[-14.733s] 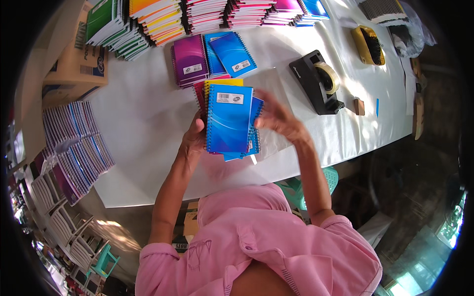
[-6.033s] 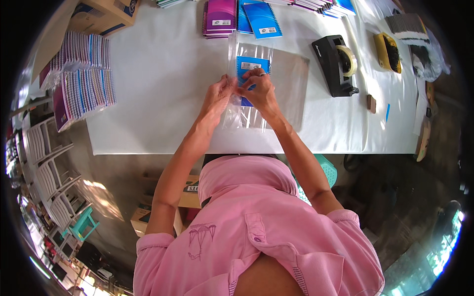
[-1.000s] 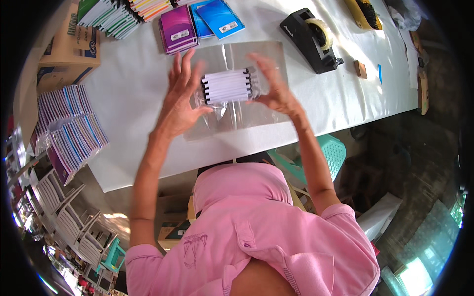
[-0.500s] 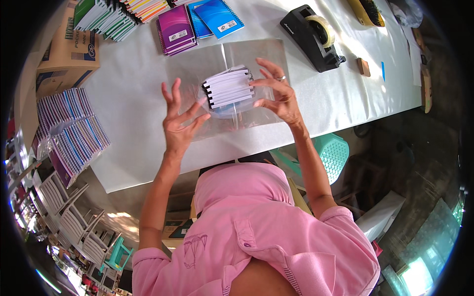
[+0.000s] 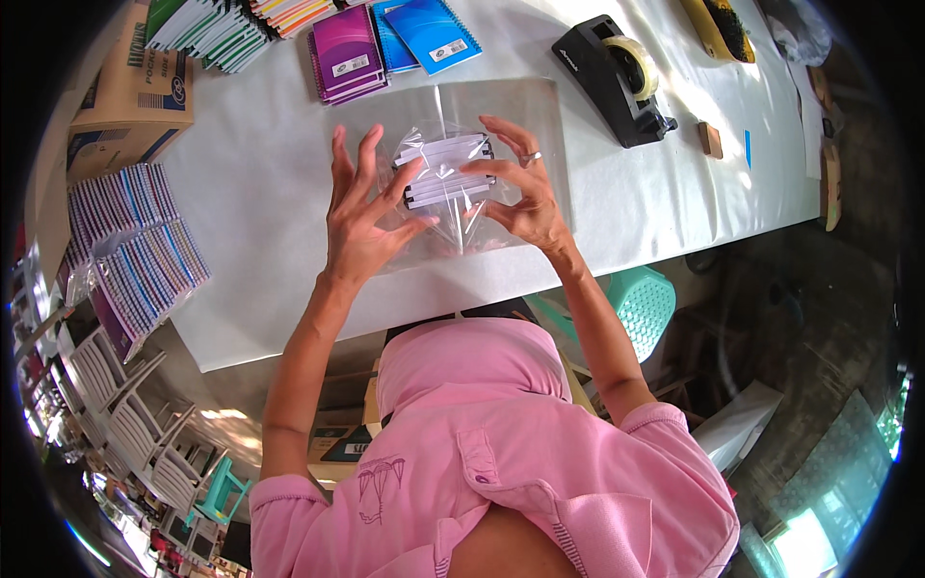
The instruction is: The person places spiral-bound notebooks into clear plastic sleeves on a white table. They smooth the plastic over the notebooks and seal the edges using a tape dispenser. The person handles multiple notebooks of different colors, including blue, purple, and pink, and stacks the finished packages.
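A small stack of notebooks [image 5: 445, 183], white page edges up with dark bindings at the sides, sits near the middle of the table on clear plastic film [image 5: 525, 106]. Some of the film is folded up over the stack and shines with creases. My left hand [image 5: 368, 214] is at the stack's left side, fingers spread, with forefinger and thumb touching or very near the film. On the right side my right hand [image 5: 528, 197] has its fingers bent but apart, its forefinger and thumb tips over the film. Neither hand visibly grips anything.
On the white-covered table [image 5: 260, 279] lie purple notebooks [image 5: 347, 58], blue notebooks [image 5: 434, 34], a black tape dispenser [image 5: 612, 82], a small brown block [image 5: 710, 141] and a brush [image 5: 721, 27]. Bundled spiral notebooks [image 5: 140, 236] and a cardboard box [image 5: 130, 96] stand left. A green stool [image 5: 641, 308] is below the table edge.
The clear film has come up and inward over the notebook stack, which was bare on top before. Both hands have closed in, the left moving right and the right moving left.
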`<action>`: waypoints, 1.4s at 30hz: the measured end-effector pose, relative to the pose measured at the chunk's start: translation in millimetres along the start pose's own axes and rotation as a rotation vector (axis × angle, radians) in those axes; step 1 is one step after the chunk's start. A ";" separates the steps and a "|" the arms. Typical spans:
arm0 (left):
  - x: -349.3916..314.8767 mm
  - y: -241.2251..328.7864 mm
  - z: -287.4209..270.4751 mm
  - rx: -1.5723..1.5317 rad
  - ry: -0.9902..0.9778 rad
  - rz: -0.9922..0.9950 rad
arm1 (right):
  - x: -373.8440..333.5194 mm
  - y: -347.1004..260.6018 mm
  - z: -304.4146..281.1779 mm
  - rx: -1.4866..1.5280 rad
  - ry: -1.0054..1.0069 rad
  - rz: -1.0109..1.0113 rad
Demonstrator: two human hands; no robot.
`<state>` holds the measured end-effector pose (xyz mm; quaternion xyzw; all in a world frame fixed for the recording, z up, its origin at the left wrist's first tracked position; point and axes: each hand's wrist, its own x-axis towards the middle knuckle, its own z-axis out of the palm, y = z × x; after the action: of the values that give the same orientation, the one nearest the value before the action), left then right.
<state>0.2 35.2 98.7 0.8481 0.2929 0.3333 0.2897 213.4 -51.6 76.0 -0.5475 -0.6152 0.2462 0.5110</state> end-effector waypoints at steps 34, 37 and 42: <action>55.3 -28.0 -2.5 -0.682 -0.449 -0.474 | 54.9 -13.4 -15.5 0.244 -0.132 0.546; 67.0 -46.0 -9.7 -0.673 -0.700 -0.336 | 52.5 -9.7 -9.8 0.401 -0.141 0.518; 70.6 -9.4 -25.9 0.135 -0.635 0.111 | 48.0 -14.4 -9.4 0.147 -0.165 0.267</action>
<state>21.1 97.7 136.0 0.9417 0.1626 0.0473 0.2908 221.6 -13.6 109.0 -0.5634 -0.5573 0.4001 0.4604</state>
